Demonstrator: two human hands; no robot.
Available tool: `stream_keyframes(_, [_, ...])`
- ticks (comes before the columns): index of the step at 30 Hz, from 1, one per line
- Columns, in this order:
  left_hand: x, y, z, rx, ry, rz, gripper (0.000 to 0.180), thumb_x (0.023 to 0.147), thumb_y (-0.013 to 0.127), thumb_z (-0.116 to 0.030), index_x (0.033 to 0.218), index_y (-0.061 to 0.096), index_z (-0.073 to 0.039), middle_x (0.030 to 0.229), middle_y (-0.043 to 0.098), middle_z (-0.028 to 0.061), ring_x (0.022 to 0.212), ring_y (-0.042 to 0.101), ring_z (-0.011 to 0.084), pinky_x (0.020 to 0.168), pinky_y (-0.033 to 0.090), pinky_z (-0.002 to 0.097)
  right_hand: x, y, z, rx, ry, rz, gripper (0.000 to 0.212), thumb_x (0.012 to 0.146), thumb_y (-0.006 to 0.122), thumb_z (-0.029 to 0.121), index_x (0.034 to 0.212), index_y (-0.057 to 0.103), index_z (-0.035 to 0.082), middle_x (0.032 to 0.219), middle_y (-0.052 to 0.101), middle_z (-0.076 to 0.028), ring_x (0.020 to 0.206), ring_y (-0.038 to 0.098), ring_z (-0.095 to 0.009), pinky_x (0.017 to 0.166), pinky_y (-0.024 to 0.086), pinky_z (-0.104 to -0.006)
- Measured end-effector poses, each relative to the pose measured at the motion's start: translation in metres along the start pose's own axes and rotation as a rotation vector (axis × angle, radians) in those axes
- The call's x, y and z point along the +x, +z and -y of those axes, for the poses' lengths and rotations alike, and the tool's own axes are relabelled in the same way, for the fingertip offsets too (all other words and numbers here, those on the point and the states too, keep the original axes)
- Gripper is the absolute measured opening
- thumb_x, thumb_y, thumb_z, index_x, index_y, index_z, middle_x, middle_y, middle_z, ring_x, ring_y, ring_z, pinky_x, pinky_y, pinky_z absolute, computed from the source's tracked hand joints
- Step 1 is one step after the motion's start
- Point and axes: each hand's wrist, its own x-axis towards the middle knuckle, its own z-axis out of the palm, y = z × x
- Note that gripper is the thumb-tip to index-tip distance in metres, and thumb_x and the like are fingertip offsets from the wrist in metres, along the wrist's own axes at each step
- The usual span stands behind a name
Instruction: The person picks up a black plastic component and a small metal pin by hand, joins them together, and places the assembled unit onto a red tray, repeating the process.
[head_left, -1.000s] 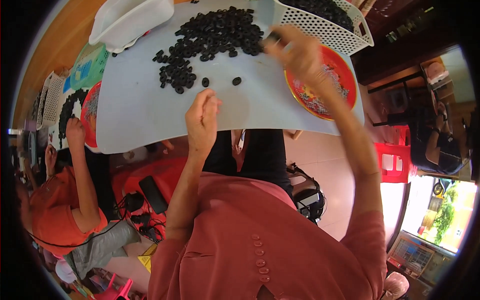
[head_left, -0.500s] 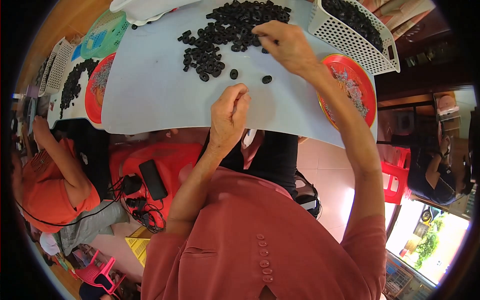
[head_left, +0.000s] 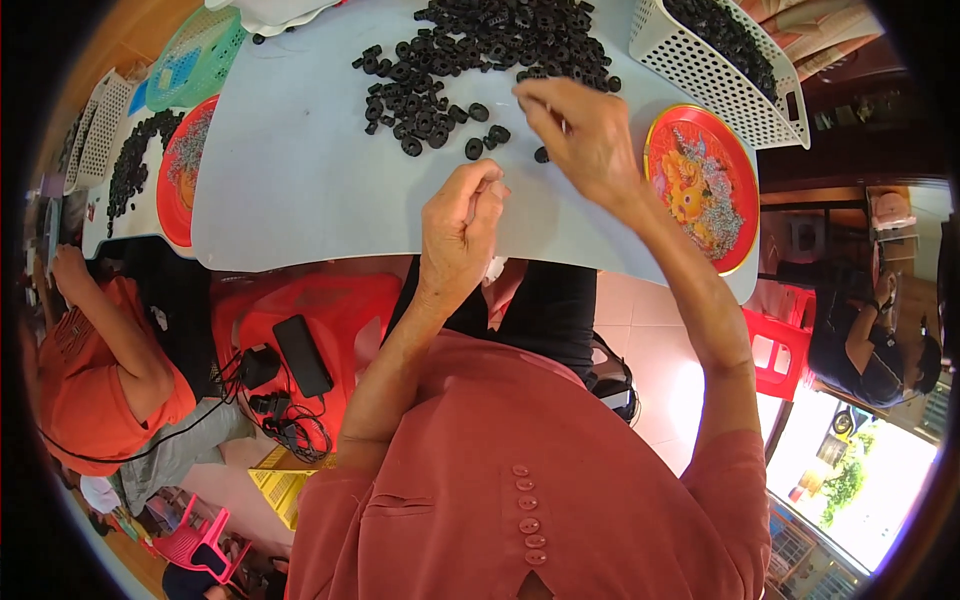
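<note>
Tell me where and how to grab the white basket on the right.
Probably by the slot in the right end of the basket, coming from the right. The opening sits just under the rim, like a handle. Keep it level, as black parts fill it; its far end is out of view.

Red seat (head_left: 355, 300) kinda around 9 o'clock, black slab (head_left: 303, 357) plus messy cables (head_left: 292, 432) on it. Pink chair (head_left: 178, 545) at 8. Green mesh basket (head_left: 205, 50) up at 10. Red plastic chair (head_left: 795, 345) at 3, greenery (head_left: 850, 485) outside, 4ish.
</note>
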Motion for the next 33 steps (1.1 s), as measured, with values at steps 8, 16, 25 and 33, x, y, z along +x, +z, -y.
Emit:
stream_keyframes(8, [0.007,-0.011,-0.005,0.137,0.128,-0.049,0.012,0.091,0.053,-0.004,0.100,0.059,0.002,0.083,0.058,0.0062,0.070,0.054,0.0099,0.061,0.045,0.0264,-0.082,-0.005,0.022,0.115,0.194,0.122,0.011,0.081,0.065,0.004,0.092,0.064,0.002,0.075,0.062,-0.011,0.060,0.060,-0.025,0.056,0.048,-0.0326])
stream_keyframes(16, [0.048,-0.031,-0.021,0.821,0.482,0.073,0.022,0.080,0.063,-0.001,0.101,0.062,-0.001,0.089,0.058,0.0124,0.091,0.049,0.0327,0.082,0.042,0.0427,-0.088,-0.005,0.019,0.166,0.181,0.084,0.011,0.082,0.065,0.004,0.093,0.063,0.003,0.074,0.059,-0.009,0.061,0.059,-0.026,0.055,0.047,-0.0337])
stream_keyframes(25, [0.052,-0.013,-0.007,1.039,0.522,0.184,0.021,0.076,0.065,0.000,0.096,0.060,0.002,0.093,0.050,0.0140,0.098,0.044,0.0353,0.083,0.041,0.0428,-0.091,-0.004,0.017,0.173,0.150,0.033,0.014,0.081,0.064,0.000,0.094,0.064,0.002,0.072,0.057,-0.010,0.060,0.057,-0.024,0.055,0.046,-0.0325])
stream_keyframes(33, [0.046,-0.014,-0.011,0.894,0.635,0.153,0.021,0.078,0.062,0.003,0.099,0.057,0.000,0.091,0.057,0.0140,0.090,0.053,0.0335,0.079,0.044,0.0412,-0.092,-0.002,0.013,0.208,0.101,0.029,0.014,0.082,0.063,0.002,0.096,0.064,0.002,0.078,0.061,-0.010,0.065,0.061,-0.026,0.058,0.049,-0.0329])
